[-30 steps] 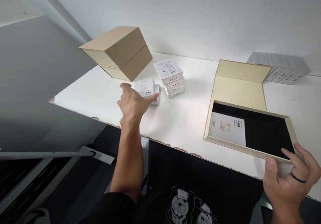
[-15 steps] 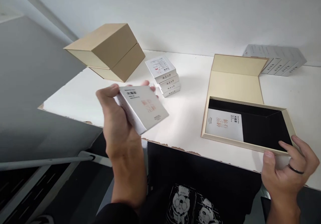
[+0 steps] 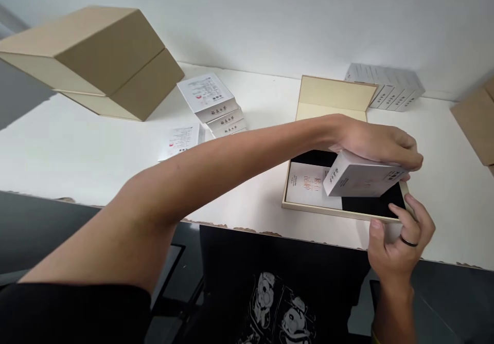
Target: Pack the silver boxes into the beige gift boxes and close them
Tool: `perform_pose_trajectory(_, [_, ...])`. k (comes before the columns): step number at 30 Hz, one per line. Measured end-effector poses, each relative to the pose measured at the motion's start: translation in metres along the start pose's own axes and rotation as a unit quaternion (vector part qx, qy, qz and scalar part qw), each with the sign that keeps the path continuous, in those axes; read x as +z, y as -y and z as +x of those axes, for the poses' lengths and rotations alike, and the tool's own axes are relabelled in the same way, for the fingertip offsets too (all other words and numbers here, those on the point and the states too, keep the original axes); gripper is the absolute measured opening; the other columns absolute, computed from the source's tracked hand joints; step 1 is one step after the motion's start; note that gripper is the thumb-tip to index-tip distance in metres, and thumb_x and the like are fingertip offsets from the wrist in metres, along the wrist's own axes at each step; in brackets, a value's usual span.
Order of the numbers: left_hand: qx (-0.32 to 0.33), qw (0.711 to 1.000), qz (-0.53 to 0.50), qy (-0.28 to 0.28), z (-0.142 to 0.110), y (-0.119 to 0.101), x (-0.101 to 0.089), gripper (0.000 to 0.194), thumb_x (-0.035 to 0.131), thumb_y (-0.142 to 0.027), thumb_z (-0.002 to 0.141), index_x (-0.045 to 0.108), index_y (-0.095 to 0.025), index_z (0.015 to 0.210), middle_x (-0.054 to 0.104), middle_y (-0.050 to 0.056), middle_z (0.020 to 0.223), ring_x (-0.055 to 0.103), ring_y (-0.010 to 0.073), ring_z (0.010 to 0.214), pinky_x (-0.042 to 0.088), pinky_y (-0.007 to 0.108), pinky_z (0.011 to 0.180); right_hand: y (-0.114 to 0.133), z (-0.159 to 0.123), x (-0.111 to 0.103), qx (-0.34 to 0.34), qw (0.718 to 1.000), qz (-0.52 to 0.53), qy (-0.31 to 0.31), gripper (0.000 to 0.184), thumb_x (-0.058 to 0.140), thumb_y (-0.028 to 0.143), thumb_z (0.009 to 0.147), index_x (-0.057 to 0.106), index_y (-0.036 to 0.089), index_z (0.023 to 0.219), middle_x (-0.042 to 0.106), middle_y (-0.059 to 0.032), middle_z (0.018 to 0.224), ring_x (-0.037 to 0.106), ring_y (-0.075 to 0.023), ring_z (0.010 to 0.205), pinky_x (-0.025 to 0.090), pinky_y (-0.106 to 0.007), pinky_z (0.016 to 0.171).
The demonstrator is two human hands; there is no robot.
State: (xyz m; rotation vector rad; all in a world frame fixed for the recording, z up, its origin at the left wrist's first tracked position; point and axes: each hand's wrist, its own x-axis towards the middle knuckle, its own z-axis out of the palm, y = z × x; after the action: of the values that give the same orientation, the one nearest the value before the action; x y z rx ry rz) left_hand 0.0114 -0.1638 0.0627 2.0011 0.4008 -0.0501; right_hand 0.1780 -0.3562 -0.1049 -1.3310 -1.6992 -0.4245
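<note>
My left hand [image 3: 382, 141] reaches across to the right, closed from above on a small white printed box [image 3: 360, 177]. That box is tilted over the open gift box [image 3: 320, 209], above its black inside. Lying flat in the gift box's left end is another white box [image 3: 306, 184], partly covered by the held one. With thumb and fingers, my right hand [image 3: 403, 236] grips the gift box's near right corner; a dark ring is on one finger. The hinged lid [image 3: 335, 94] stands open at the back, partly hidden by my left arm.
Left of the gift box, small white boxes [image 3: 208, 94] are stacked, with one more box [image 3: 181, 139] in front. Two tan boxes [image 3: 111, 61] stand stacked at far left. Several white boxes [image 3: 386, 87] line the wall. A brown carton [image 3: 476, 123] sits at right. The table's front edge [image 3: 247, 229] is chipped.
My left hand has carried the small white box rightward over the gift box and turned it over at a tilt. My right hand keeps its grip on the corner. The view has shifted right.
</note>
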Motion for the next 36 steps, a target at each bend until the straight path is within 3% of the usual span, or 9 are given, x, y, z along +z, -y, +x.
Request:
perform_pose_trajectory(4, [0.021, 0.997, 0.036, 0.066, 0.030, 0.009, 0.004, 0.011, 0.061, -0.022, 0.090, 0.057, -0.020, 0.100, 0.067, 0.004, 0.100, 0.063, 0.0206, 0.093, 0.050, 0.036, 0.083, -0.001, 0.000, -0.001, 0.000, 1.000, -0.002, 0.003, 0.044, 0.071, 0.028, 0.099, 0.062, 0.015, 0.140, 0.057, -0.0225, 0.150, 0.058, -0.0384, 0.138, 0.051, -0.055, 0.109])
perform_pose_trajectory(9, [0.053, 0.997, 0.042, 0.034, 0.047, 0.020, 0.011, 0.005, 0.053, -0.018, 0.096, 0.055, -0.022, 0.097, 0.071, 0.005, 0.118, 0.064, 0.0199, 0.111, 0.048, 0.033, 0.098, 0.000, 0.001, -0.002, 0.000, 1.000, -0.025, -0.003, 0.044, 0.070, 0.031, 0.100, 0.062, 0.018, 0.141, 0.057, -0.0200, 0.150, 0.059, -0.0378, 0.136, 0.051, -0.056, 0.108])
perform_pose_trajectory(14, [0.020, 0.979, 0.202, 0.035, 0.034, 0.013, 0.032, 0.032, 0.050, -0.007, 0.097, 0.062, -0.016, 0.125, 0.068, 0.012, 0.134, 0.063, 0.0260, 0.121, 0.049, 0.038, 0.101, -0.002, 0.001, -0.005, 0.009, 1.000, -0.027, 0.001, 0.055, 0.072, 0.032, 0.099, 0.056, 0.017, 0.150, 0.056, -0.0220, 0.153, 0.056, -0.0406, 0.140, 0.051, -0.064, 0.111])
perform_pose_trajectory(17, [0.014, 0.967, 0.252, 0.032, 0.014, 0.005, 0.040, 0.056, 0.045, 0.001, 0.096, 0.050, -0.009, 0.151, 0.061, 0.016, 0.149, 0.061, 0.0261, 0.129, 0.048, 0.036, 0.104, -0.003, 0.000, -0.005, 0.005, 1.000, -0.019, -0.002, 0.059, 0.072, 0.030, 0.098, 0.055, 0.015, 0.153, 0.055, -0.0231, 0.156, 0.055, -0.0411, 0.143, 0.051, -0.066, 0.112])
perform_pose_trajectory(21, [-0.100, 0.967, 0.233, 0.018, -0.014, -0.013, 0.041, 0.049, 0.049, -0.030, 0.111, 0.051, -0.006, 0.154, 0.072, 0.018, 0.128, 0.066, 0.0315, 0.118, 0.051, 0.040, 0.098, -0.004, 0.001, -0.003, -0.002, 1.000, -0.023, -0.006, 0.056, 0.071, 0.030, 0.098, 0.058, 0.014, 0.149, 0.056, -0.0234, 0.156, 0.055, -0.0414, 0.143, 0.050, -0.066, 0.111])
perform_pose_trajectory(24, [-0.216, 0.950, 0.225, 0.008, -0.027, -0.026, 0.042, 0.061, 0.069, -0.051, 0.100, 0.065, -0.009, 0.144, 0.076, 0.016, 0.104, 0.068, 0.0373, 0.110, 0.051, 0.044, 0.095, -0.003, 0.001, -0.003, 0.005, 1.000, -0.021, -0.008, 0.051, 0.069, 0.029, 0.098, 0.060, 0.014, 0.145, 0.056, -0.0241, 0.155, 0.056, -0.0410, 0.142, 0.052, -0.065, 0.108])
perform_pose_trajectory(28, [-0.209, 0.952, 0.223, 0.007, -0.025, -0.035, 0.046, 0.075, 0.092, -0.038, 0.080, 0.066, -0.018, 0.148, 0.078, 0.011, 0.106, 0.067, 0.0360, 0.112, 0.051, 0.040, 0.096, -0.002, 0.002, -0.002, 0.016, 0.999, -0.028, -0.006, 0.046, 0.070, 0.029, 0.097, 0.060, 0.017, 0.140, 0.057, -0.0230, 0.152, 0.057, -0.0387, 0.140, 0.052, -0.064, 0.107])
perform_pose_trajectory(33, [-0.181, 0.951, 0.241, 0.067, -0.015, -0.034, 0.052, 0.055, 0.084, -0.034, 0.089, 0.070, -0.014, 0.139, 0.076, 0.014, 0.123, 0.070, 0.0313, 0.105, 0.053, 0.039, 0.092, -0.001, 0.003, -0.001, 0.019, 0.999, -0.029, -0.009, 0.043, 0.068, 0.032, 0.099, 0.059, 0.017, 0.138, 0.057, -0.0227, 0.151, 0.058, -0.0372, 0.138, 0.053, -0.063, 0.106])
perform_pose_trajectory(36, [-0.168, 0.957, 0.232, 0.055, -0.015, -0.026, 0.054, 0.067, 0.081, -0.045, 0.091, 0.061, -0.010, 0.145, 0.073, 0.018, 0.131, 0.070, 0.0330, 0.108, 0.052, 0.044, 0.097, -0.001, 0.003, -0.001, 0.019, 0.999, -0.032, -0.010, 0.041, 0.068, 0.032, 0.099, 0.060, 0.019, 0.137, 0.058, -0.0213, 0.150, 0.060, -0.0369, 0.136, 0.054, -0.063, 0.105])
